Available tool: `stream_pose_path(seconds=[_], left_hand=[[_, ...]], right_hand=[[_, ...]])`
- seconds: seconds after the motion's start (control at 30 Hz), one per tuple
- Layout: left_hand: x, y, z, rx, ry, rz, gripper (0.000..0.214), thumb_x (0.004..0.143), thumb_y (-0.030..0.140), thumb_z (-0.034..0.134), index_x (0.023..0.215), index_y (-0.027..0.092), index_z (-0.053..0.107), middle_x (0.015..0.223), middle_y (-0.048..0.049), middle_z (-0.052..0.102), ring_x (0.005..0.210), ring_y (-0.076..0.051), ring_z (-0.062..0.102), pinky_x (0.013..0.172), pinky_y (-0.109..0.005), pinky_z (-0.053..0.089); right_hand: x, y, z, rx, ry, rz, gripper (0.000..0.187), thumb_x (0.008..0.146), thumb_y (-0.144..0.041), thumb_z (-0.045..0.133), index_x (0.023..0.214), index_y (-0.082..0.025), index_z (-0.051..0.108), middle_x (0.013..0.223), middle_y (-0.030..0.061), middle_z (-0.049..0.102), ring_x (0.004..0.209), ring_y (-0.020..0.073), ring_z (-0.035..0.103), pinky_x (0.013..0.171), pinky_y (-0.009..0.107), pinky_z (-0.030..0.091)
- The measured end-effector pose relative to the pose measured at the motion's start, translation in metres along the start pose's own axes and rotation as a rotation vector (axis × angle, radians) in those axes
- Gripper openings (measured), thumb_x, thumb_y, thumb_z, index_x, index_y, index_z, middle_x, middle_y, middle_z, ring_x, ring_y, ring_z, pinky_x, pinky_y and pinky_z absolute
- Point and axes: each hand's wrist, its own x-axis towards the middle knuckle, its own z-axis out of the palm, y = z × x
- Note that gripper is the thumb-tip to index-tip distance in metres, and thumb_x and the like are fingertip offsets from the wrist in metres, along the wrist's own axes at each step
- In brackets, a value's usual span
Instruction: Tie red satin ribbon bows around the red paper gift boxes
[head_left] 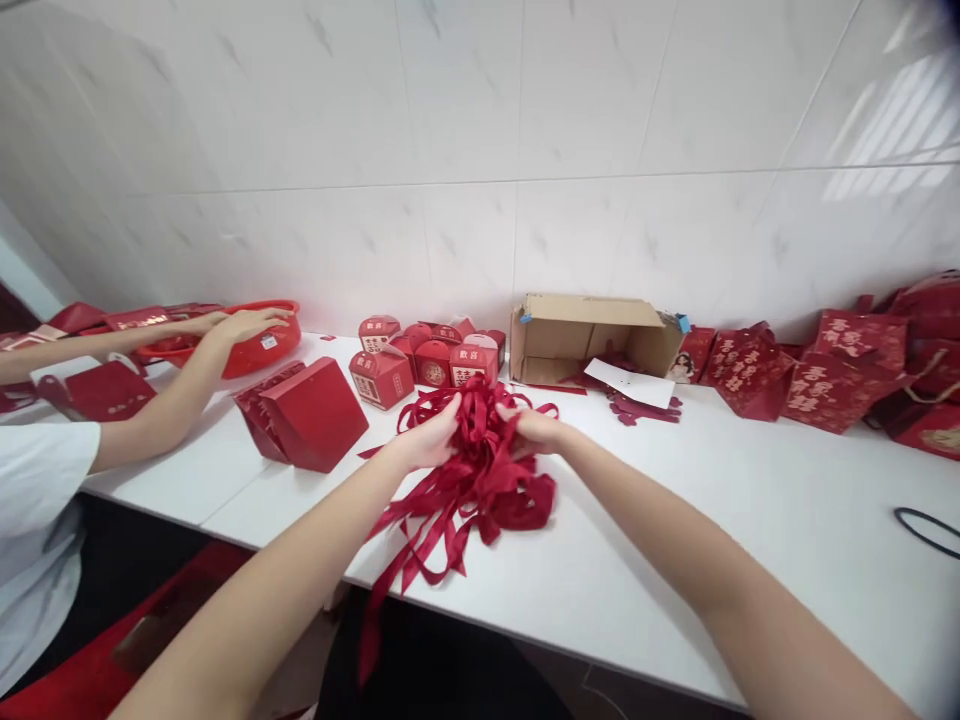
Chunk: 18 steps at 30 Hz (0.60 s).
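Note:
A tangled bunch of red ribbons (480,485) lies on the white table (750,520), with loose ends hanging over the near edge. My left hand (429,436) is closed on the bunch's left side. My right hand (534,428) is closed on its right side. Both hands grip ribbon loops near the top of the bunch, a short way apart.
Left of the ribbons stands a stack of flat red boxes (304,412). Behind are several small red gift boxes (427,360) and an open cardboard box (592,338). Red paper bags (817,375) line the right wall. A person in white (45,480) reaches into a red basket (259,340).

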Motion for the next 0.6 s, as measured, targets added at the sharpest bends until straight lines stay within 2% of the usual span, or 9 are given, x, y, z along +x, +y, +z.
stream_pose_path(seconds=[0.03,0.07,0.13,0.17,0.23,0.3,0.4,0.5,0.6], left_hand=[[0.003,0.015,0.010,0.000,-0.012,0.036,0.066,0.080,0.069,0.027,0.110,0.021,0.061,0.101,-0.0074,0.070,0.090,-0.025,0.064,0.085,-0.040,0.048],[0.001,0.030,0.015,-0.004,-0.016,0.085,0.066,0.079,0.071,0.028,0.110,0.023,0.061,0.102,-0.0063,0.070,0.091,-0.025,0.064,0.086,-0.040,0.048],[-0.014,0.056,0.007,-0.010,0.014,0.191,0.065,0.075,0.074,0.034,0.111,0.026,0.060,0.105,-0.0032,0.069,0.095,-0.024,0.062,0.088,-0.039,0.047],[-0.024,0.062,-0.005,-0.002,0.089,0.244,0.064,0.073,0.074,0.037,0.108,0.026,0.061,0.104,-0.0033,0.069,0.093,-0.025,0.062,0.085,-0.040,0.048],[-0.042,0.059,-0.037,-0.028,0.197,0.267,0.059,0.071,0.072,0.044,0.108,0.028,0.060,0.104,-0.0035,0.069,0.090,-0.024,0.063,0.081,-0.041,0.050],[-0.050,0.038,-0.063,-0.071,0.275,0.081,0.060,0.066,0.073,0.049,0.100,0.025,0.062,0.094,-0.0066,0.070,0.078,-0.025,0.065,0.073,-0.042,0.052],[-0.032,0.000,-0.070,-0.158,0.133,-0.218,0.065,0.064,0.074,0.049,0.093,0.018,0.064,0.089,-0.0138,0.070,0.078,-0.029,0.066,0.069,-0.041,0.053],[0.012,-0.009,-0.036,-0.222,0.072,-0.085,0.048,0.074,0.061,0.050,0.092,0.018,0.063,0.086,-0.0094,0.072,0.076,-0.025,0.067,0.072,-0.036,0.052],[0.044,0.024,0.006,-0.239,0.030,0.042,0.044,0.079,0.055,0.048,0.096,0.018,0.064,0.088,-0.0086,0.072,0.077,-0.023,0.067,0.078,-0.035,0.051]], right_hand=[[0.002,-0.009,-0.001,0.172,-0.124,-0.127,0.045,0.090,-0.052,0.033,0.103,-0.020,0.062,0.091,0.0088,0.069,0.066,0.0141,0.066,0.063,0.025,0.055],[0.003,-0.014,-0.011,0.239,-0.161,-0.184,0.045,0.091,-0.052,0.031,0.110,-0.021,0.058,0.099,0.0080,0.068,0.071,0.0138,0.066,0.066,0.025,0.055],[0.003,-0.014,-0.050,0.289,-0.175,-0.220,0.047,0.090,-0.055,0.030,0.119,-0.025,0.052,0.111,0.0067,0.064,0.077,0.0141,0.066,0.071,0.027,0.055],[0.001,-0.007,-0.073,0.300,-0.173,-0.222,0.050,0.089,-0.058,0.029,0.121,-0.026,0.051,0.116,0.0070,0.062,0.080,0.0154,0.066,0.073,0.029,0.055],[-0.004,0.016,-0.115,0.293,-0.131,-0.096,0.060,0.083,-0.068,0.029,0.122,-0.026,0.050,0.121,0.0104,0.058,0.077,0.0186,0.067,0.069,0.035,0.056],[-0.008,0.042,-0.133,0.214,-0.123,0.105,0.068,0.079,-0.072,0.028,0.120,-0.022,0.049,0.110,0.0148,0.062,0.068,0.0202,0.067,0.065,0.037,0.056],[-0.004,0.062,-0.105,0.198,-0.249,0.225,0.070,0.081,-0.071,0.022,0.114,-0.017,0.052,0.090,0.0150,0.067,0.064,0.0199,0.066,0.065,0.037,0.055],[0.009,0.037,-0.045,0.238,-0.286,0.137,0.064,0.087,-0.064,0.016,0.109,-0.016,0.054,0.090,0.0127,0.067,0.070,0.0185,0.066,0.066,0.033,0.054],[0.023,-0.013,-0.016,0.216,-0.264,0.013,0.062,0.086,-0.065,0.025,0.101,-0.016,0.059,0.089,0.0110,0.068,0.072,0.0182,0.064,0.066,0.030,0.053]])
